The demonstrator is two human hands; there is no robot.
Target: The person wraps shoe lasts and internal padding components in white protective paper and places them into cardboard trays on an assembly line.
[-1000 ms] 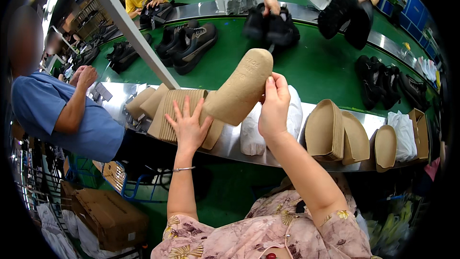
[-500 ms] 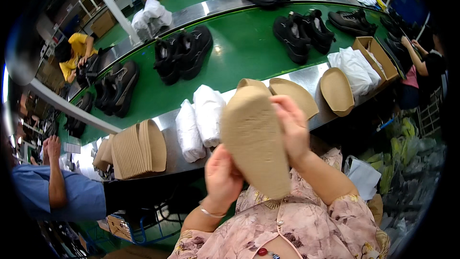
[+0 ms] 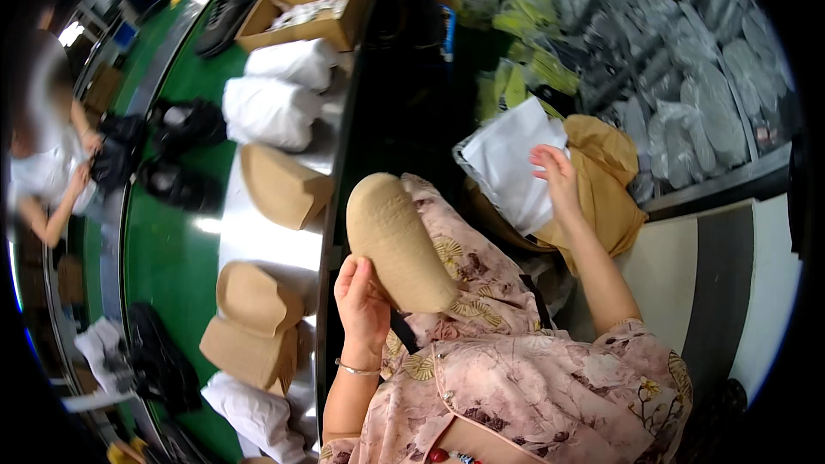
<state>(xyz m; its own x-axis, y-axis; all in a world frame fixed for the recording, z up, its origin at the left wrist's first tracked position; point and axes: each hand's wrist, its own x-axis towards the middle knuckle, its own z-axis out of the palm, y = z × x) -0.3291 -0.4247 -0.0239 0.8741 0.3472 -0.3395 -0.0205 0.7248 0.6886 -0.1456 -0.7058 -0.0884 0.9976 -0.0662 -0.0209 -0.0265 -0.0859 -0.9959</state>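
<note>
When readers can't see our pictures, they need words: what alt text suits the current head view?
A person's left hand holds a tan molded form; the open right hand is by a white sheet. More tan forms and white bundles line the metal counter at left.

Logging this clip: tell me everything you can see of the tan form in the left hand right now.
The tan form is a long, matte piece that looks like moulded pulp, with a rounded upper end, a blunter lower end and faint raised marks near the top. It leans, its rounded end up and left. The left hand grips its left edge; whether its lower end touches the floral clothing behind is unclear.
</note>
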